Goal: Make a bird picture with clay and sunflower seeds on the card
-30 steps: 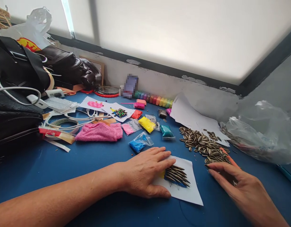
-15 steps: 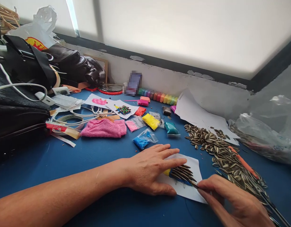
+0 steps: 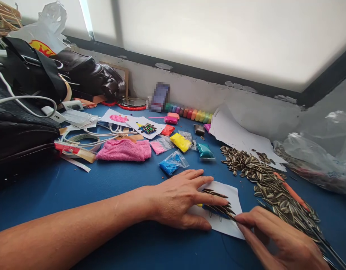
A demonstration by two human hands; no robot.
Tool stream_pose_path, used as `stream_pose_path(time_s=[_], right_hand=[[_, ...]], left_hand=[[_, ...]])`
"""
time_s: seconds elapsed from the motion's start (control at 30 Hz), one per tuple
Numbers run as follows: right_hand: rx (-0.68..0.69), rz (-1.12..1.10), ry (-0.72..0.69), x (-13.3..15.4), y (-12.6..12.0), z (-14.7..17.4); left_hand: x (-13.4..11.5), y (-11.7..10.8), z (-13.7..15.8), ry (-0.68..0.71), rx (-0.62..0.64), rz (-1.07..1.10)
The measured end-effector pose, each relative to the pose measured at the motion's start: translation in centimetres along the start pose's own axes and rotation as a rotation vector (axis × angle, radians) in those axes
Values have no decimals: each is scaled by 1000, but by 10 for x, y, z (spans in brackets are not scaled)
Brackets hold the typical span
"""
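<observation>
A white sheet of paper (image 3: 232,194) lies on the blue table, bearing a small figure of blue and yellow clay covered with rows of striped sunflower seeds (image 3: 215,202). Across the sheet's left part my left hand (image 3: 184,198) rests flat, fingers spread, one finger over the seeds. At the figure's lower right end, my right hand (image 3: 274,236) pinches a sunflower seed (image 3: 232,216) between thumb and forefinger, its tip against the clay. My fingers partly cover the figure.
Loose sunflower seeds (image 3: 274,187) are heaped at the right, with an orange-handled tool (image 3: 291,191) on them. Bags of blue (image 3: 169,167), yellow (image 3: 180,142) and teal clay (image 3: 205,151) lie beyond my hands. A pink cloth (image 3: 124,150) and finished-looking seed picture (image 3: 147,127) sit left.
One finger of my left hand has shifted slightly right over the seeds. My right hand keeps its pinch at the figure's end. The camera view has moved a little.
</observation>
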State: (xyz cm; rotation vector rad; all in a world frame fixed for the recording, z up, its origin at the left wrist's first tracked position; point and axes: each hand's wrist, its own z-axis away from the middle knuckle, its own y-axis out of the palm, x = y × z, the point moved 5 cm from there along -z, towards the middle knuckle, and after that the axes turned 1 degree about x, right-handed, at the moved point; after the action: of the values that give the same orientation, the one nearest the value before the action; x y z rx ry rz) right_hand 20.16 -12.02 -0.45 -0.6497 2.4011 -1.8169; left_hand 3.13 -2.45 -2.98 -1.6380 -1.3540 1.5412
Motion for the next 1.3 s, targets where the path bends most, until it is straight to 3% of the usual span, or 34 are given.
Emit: stream_pose_path(time_s=[0.53,1.3], right_hand=[[-34,-1,-73,4,4,1],[-54,221,-143,14,12,-3]], left_hand=[[-1,1,0,8,-5,-14],[-1,0,-1,7,-3,-17]])
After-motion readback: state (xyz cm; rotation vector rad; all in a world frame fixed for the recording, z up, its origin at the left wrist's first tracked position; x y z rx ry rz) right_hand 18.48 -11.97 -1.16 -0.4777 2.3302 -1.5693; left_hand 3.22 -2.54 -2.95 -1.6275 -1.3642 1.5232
